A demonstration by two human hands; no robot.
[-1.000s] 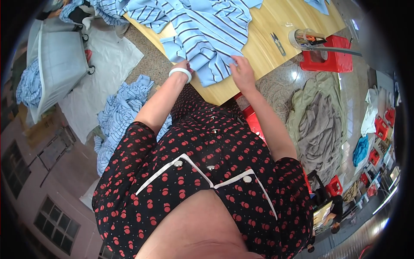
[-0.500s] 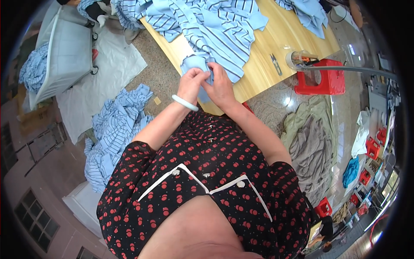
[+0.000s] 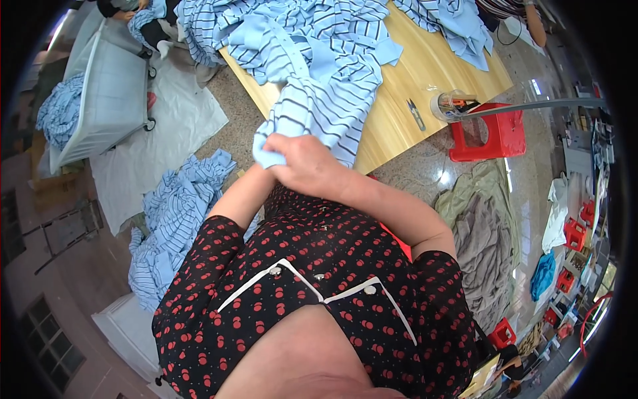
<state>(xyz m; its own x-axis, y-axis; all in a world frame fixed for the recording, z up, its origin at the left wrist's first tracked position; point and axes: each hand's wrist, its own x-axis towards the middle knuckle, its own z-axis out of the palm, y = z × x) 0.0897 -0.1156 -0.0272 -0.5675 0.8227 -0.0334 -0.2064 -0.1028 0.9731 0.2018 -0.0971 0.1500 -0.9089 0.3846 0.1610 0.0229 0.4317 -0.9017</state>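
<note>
A light blue shirt (image 3: 335, 110) with dark stripes lies over the near corner of the wooden table (image 3: 389, 139), one sleeve pulled toward me. My right hand (image 3: 306, 163) is closed on the sleeve's plain blue cuff (image 3: 268, 158). My left forearm (image 3: 240, 194) runs up beneath the right hand and into the cuff. The left hand itself is hidden by the sleeve, so its fingers do not show. Thread snips (image 3: 416, 115) lie on the table to the right of the shirt.
A jar of tools (image 3: 452, 104) stands at the table's right edge, above a red stool (image 3: 505, 136). Striped garments (image 3: 176, 209) are heaped on the floor at left, near a wheeled grey cart (image 3: 113, 90). Grey cloth (image 3: 482, 233) lies at right. Other people (image 3: 126, 12) sit beyond.
Both hands were together at the cuff on the table corner. Now the left hand is inside the sleeve, and the right hand has come nearer and to the left, gripping the cuff.
</note>
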